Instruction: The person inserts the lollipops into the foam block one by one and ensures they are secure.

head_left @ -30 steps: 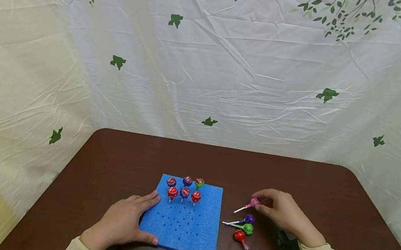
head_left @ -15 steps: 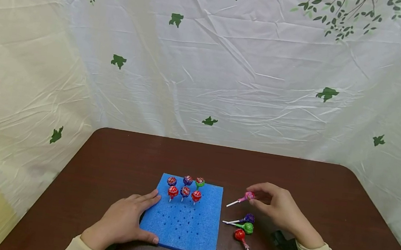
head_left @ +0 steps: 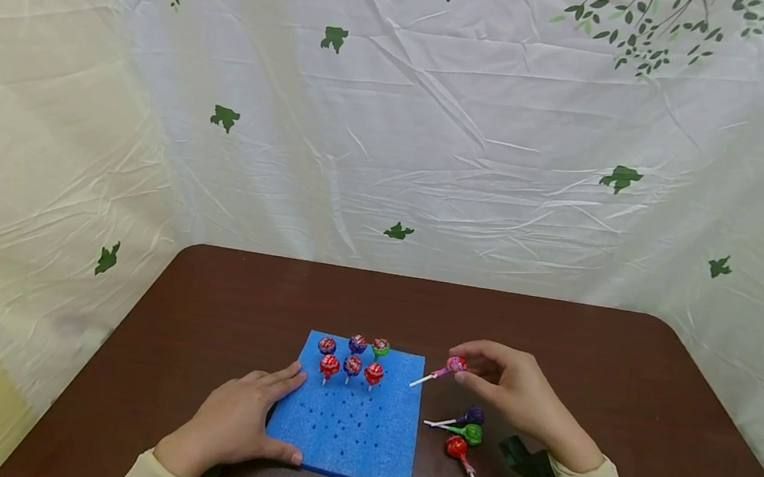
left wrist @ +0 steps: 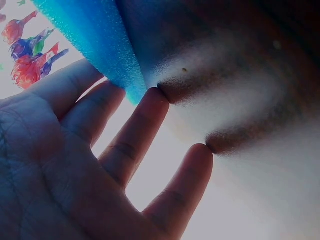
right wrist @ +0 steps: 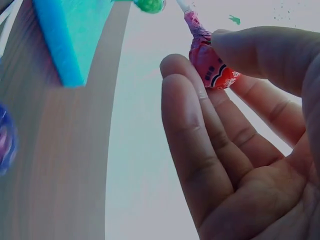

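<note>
My right hand (head_left: 515, 382) pinches a pink-wrapped lollipop (head_left: 455, 364) by its candy head, between thumb and fingertips. Its white stick points left and down, overlapping the right edge of the blue foam board (head_left: 358, 434) in the head view. The right wrist view shows the pink and red wrapper (right wrist: 210, 62) beneath the thumb. Fingers spread, my left hand (head_left: 245, 421) rests against the board's left side, its thumb at the near corner. In the left wrist view, fingertips touch the foam edge (left wrist: 110, 55) and the table. Several lollipops (head_left: 352, 366) stand upright in two rows at the board's far half.
Right of the board lie a purple lollipop (head_left: 475, 415), a green lollipop (head_left: 472, 434) and a red lollipop (head_left: 457, 447) on the brown table (head_left: 239, 293). Rows of small holes mark the board's near half. A white curtain (head_left: 510, 127) with green leaves hangs behind.
My right hand has lifted the pink lollipop and carried it left, up to the board's right edge. The left hand and the other lollipops have stayed in place.
</note>
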Tool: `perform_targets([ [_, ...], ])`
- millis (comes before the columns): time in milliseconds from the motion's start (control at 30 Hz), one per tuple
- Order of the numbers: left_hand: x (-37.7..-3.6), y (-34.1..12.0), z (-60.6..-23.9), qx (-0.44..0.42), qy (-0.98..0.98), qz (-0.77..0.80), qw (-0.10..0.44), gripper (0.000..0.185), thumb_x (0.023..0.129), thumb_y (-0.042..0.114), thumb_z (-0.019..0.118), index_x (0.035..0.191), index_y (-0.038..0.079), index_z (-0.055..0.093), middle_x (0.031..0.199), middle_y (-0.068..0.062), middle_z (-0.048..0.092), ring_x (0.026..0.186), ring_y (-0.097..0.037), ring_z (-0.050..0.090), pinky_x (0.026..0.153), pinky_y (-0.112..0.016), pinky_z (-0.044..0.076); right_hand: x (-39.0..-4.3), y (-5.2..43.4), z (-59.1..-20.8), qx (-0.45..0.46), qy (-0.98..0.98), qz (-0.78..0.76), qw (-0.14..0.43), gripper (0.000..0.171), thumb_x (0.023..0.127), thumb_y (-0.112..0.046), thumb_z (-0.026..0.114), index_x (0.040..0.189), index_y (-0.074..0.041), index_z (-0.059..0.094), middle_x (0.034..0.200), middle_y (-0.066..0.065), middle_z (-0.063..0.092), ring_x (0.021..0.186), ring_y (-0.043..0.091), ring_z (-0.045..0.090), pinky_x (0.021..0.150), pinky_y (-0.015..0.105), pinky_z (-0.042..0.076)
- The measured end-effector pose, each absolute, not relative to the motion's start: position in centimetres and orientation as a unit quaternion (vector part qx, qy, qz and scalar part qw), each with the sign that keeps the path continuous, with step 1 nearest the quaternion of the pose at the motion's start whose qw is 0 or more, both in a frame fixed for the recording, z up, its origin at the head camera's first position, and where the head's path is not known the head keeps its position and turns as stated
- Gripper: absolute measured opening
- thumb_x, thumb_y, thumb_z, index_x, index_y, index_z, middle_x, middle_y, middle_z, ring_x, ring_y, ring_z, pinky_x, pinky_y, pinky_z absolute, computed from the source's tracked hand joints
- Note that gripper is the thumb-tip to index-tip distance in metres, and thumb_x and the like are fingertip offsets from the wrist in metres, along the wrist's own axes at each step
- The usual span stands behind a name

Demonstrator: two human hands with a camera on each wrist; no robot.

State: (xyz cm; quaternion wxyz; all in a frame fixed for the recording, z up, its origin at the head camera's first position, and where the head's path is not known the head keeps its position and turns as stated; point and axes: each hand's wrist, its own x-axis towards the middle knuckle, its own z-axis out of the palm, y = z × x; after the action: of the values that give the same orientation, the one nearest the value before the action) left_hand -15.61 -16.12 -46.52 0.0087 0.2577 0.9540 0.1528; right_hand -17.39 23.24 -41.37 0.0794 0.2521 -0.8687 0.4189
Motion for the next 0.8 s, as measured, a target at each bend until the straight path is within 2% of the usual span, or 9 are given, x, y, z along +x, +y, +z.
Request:
perform_targets([
  [333, -15.5, -16.2, -46.4, 0.259, 0.953, 0.155, 0.009, 0.111, 0.062, 0.086, 0.065, 0.146, 0.015, 0.053, 0.153, -0.002, 0.044, 0.129, -0.033, 0.050, 0.093, -0.058, 0.047, -17.5, 20.3, -40.9, 0.295, -0.849, 0.436, 0.049, 0.030, 0.089, -0.006, 0.076, 0.117, -0.014, 0.070, 0.107, -0.002, 0.070, 0.087, 0.012, 0.069, 0.073, 0.030, 0.058],
  [567, -15.4, -16.2, -46.3, 0.263, 0.952, 0.154, 0.007, 0.111, 0.062, 0.086, 0.066, 0.145, 0.014, 0.054, 0.152, -0.003, 0.045, 0.127, -0.033, 0.051, 0.092, -0.057, 0.048, -17.7, 18.0, -40.6, 0.332, -0.833, 0.440, 0.052, 0.031, 0.089, -0.007, 0.076, 0.118, -0.016, 0.070, 0.111, -0.002, 0.068, 0.089, 0.013, 0.069, 0.075, 0.030, 0.058],
  [800, -15.6, -16.2, -46.2, 0.261, 0.954, 0.150, 0.004, 0.111, 0.061, 0.087, 0.066, 0.145, 0.015, 0.054, 0.152, -0.002, 0.046, 0.128, -0.031, 0.051, 0.093, -0.056, 0.048, -17.5, 15.0, -40.3, 0.370, -0.829, 0.416, 0.055, 0.028, 0.091, -0.010, 0.075, 0.118, -0.013, 0.071, 0.113, -0.004, 0.068, 0.089, 0.009, 0.069, 0.077, 0.030, 0.058],
])
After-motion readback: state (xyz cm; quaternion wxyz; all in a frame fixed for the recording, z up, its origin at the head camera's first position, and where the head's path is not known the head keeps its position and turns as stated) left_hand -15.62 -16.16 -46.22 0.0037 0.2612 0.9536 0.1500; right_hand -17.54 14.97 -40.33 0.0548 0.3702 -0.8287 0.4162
